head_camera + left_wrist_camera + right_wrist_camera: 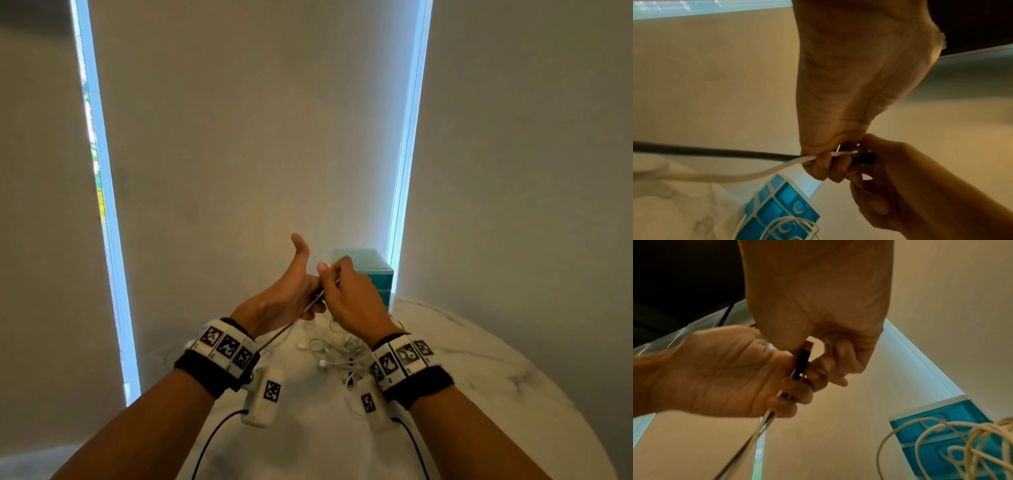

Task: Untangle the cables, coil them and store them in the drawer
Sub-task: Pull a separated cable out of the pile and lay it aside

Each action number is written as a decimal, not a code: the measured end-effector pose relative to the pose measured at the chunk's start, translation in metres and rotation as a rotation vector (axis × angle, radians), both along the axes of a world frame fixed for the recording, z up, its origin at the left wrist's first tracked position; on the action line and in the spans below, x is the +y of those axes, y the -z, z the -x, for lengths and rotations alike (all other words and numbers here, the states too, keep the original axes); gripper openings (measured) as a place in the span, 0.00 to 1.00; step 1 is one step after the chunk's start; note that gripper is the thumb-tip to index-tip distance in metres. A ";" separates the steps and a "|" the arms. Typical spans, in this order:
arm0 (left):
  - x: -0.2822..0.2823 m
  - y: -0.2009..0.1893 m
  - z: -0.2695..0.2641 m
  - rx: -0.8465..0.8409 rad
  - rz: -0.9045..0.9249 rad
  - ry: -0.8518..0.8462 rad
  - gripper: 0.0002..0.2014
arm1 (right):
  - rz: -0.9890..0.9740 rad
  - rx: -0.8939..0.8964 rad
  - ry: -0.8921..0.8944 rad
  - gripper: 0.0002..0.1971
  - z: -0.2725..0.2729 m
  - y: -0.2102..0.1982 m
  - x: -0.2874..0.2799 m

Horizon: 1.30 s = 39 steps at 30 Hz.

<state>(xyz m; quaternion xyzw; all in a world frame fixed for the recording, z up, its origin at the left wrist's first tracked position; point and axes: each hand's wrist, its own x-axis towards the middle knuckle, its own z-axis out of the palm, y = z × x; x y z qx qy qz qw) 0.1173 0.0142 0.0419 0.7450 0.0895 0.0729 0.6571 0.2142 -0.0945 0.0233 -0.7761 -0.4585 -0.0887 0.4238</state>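
Head view: both hands, left (pixel 281 298) and right (pixel 346 301), gripping cables (pixel 310 303) above white marble table (pixel 479 377), blinds (pixel 257 137) behind.

White marble table (pixel 496 394); grey blinds (pixel 257 137), bright window gaps (pixel 407 154).

Both hands raised above the table (pixel 479 342), left hand (pixel 274 301) touching right hand (pixel 346 301). Cable tangle (pixel 339 353) lying on the table beneath them. Drawer unit (pixel 368 274) standing behind, against the blind (pixel 257 137).
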 end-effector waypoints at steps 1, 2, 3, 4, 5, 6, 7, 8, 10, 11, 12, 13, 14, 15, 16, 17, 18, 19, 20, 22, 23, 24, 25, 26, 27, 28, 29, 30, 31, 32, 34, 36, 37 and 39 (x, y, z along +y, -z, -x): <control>-0.002 0.001 -0.002 0.011 0.022 0.009 0.60 | 0.033 -0.061 0.038 0.15 -0.002 0.003 0.001; -0.002 0.003 -0.004 0.019 0.042 0.014 0.61 | 0.071 -0.114 0.072 0.13 -0.003 0.006 0.002; -0.002 0.005 -0.005 0.020 0.061 0.009 0.62 | 0.097 -0.153 0.097 0.13 -0.004 0.009 0.003; -0.001 0.008 -0.007 0.014 0.080 -0.013 0.63 | 0.111 -0.179 0.114 0.12 -0.004 0.012 0.004; 0.001 0.009 -0.010 0.008 0.094 -0.052 0.63 | 0.122 -0.202 0.129 0.12 -0.004 0.013 0.004; 0.001 0.010 -0.012 0.002 0.099 -0.099 0.63 | 0.147 -0.227 0.143 0.12 -0.003 0.015 0.005; 0.000 0.010 -0.013 -0.008 0.090 -0.145 0.61 | 0.179 -0.257 0.154 0.13 -0.002 0.017 0.006; 0.001 0.011 -0.014 -0.013 0.074 -0.181 0.59 | 0.209 -0.281 0.157 0.14 -0.003 0.020 0.007; 0.003 0.012 -0.012 -0.009 0.053 -0.194 0.56 | 0.201 -0.295 0.155 0.13 -0.003 0.018 0.009; 0.005 0.012 -0.010 -0.006 0.026 -0.174 0.56 | 0.169 -0.301 0.159 0.13 -0.003 0.014 0.009; 0.008 0.013 -0.007 0.006 -0.028 -0.148 0.54 | 0.124 -0.302 0.164 0.13 -0.004 0.008 0.010; 0.012 0.013 -0.002 0.033 -0.126 -0.119 0.50 | 0.065 -0.285 0.165 0.13 -0.005 0.001 0.009; 0.018 0.014 0.004 0.077 -0.255 -0.080 0.46 | 0.006 -0.260 0.168 0.13 -0.007 -0.008 0.008; 0.029 0.016 0.011 0.139 -0.393 -0.012 0.39 | -0.042 -0.241 0.183 0.14 -0.010 -0.017 0.006; 0.044 0.019 0.019 0.211 -0.506 0.086 0.33 | -0.074 -0.233 0.210 0.15 -0.015 -0.025 0.003; 0.061 0.025 0.028 0.282 -0.578 0.183 0.28 | -0.096 -0.232 0.244 0.16 -0.021 -0.032 -0.001; 0.080 0.032 0.039 0.342 -0.617 0.245 0.26 | -0.119 -0.233 0.278 0.18 -0.028 -0.037 -0.005; 0.099 0.038 0.051 0.396 -0.642 0.260 0.27 | -0.143 -0.230 0.305 0.19 -0.035 -0.042 -0.011; 0.117 0.045 0.065 0.438 -0.673 0.228 0.29 | -0.172 -0.223 0.323 0.19 -0.043 -0.043 -0.015; 0.151 0.058 0.091 0.467 -0.778 0.110 0.35 | -0.205 -0.213 0.351 0.19 -0.054 -0.042 -0.023; 0.168 0.063 0.104 0.471 -0.834 0.037 0.39 | -0.206 -0.218 0.363 0.19 -0.057 -0.040 -0.025; 0.184 0.067 0.117 0.478 -0.871 -0.044 0.43 | -0.203 -0.226 0.367 0.19 -0.058 -0.036 -0.025; 0.198 0.069 0.127 0.485 -0.913 -0.127 0.46 | -0.195 -0.232 0.368 0.19 -0.058 -0.033 -0.024; 0.209 0.066 0.135 0.482 -0.962 -0.215 0.47 | -0.188 -0.231 0.367 0.19 -0.057 -0.030 -0.022; 0.215 0.062 0.140 0.474 -1.025 -0.320 0.44 | -0.181 -0.226 0.361 0.18 -0.055 -0.027 -0.020; 0.220 0.057 0.143 0.459 -1.107 -0.448 0.37 | -0.181 -0.224 0.355 0.18 -0.053 -0.026 -0.017; 0.224 0.053 0.144 0.458 -1.214 -0.582 0.29 | -0.183 -0.224 0.350 0.18 -0.050 -0.025 -0.014; 0.227 0.050 0.144 0.474 -1.306 -0.671 0.24 | -0.188 -0.223 0.346 0.18 -0.048 -0.026 -0.010; 0.227 0.047 0.143 0.527 -1.352 -0.684 0.21 | -0.193 -0.215 0.343 0.18 -0.046 -0.026 -0.008; 0.225 0.045 0.142 0.633 -1.351 -0.621 0.22 | -0.196 -0.207 0.342 0.18 -0.045 -0.026 -0.006; 0.217 0.042 0.137 0.947 -1.310 -0.363 0.42 | -0.184 -0.201 0.328 0.18 -0.045 -0.024 -0.006; 0.198 0.037 0.122 1.131 -1.265 -0.159 0.60 | -0.143 -0.234 0.294 0.18 -0.047 -0.019 -0.009; 0.183 0.033 0.113 1.099 -1.261 -0.100 0.62 | -0.108 -0.247 0.277 0.17 -0.049 -0.017 -0.010; 0.149 0.020 0.089 0.787 -1.244 -0.038 0.62 | -0.055 -0.259 0.247 0.16 -0.050 -0.014 -0.012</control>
